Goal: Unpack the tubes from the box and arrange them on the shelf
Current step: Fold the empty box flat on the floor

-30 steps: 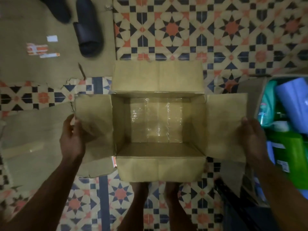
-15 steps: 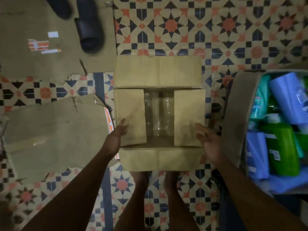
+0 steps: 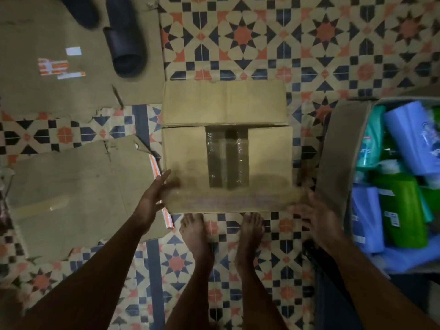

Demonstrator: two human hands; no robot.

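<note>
An empty brown cardboard box stands on the patterned floor in front of my bare feet. Its two side flaps lie folded inward, leaving a gap that shows the taped bottom. The far flap lies open and flat. The near flap is blurred and partly raised. My left hand touches the near flap's left end with straight fingers. My right hand is at its right end, fingers spread. A second box at the right holds blue, green and teal tubes and bottles.
Flattened cardboard sheets lie on the floor at the left and upper left. A pair of dark slippers rests on the upper sheet. My feet stand just behind the box. Patterned tiles stretch beyond the box.
I let go of the side flaps and they folded inward over the box. My hands then dropped to the near flap, which is lifting. The view shifted right, showing more of the tube box.
</note>
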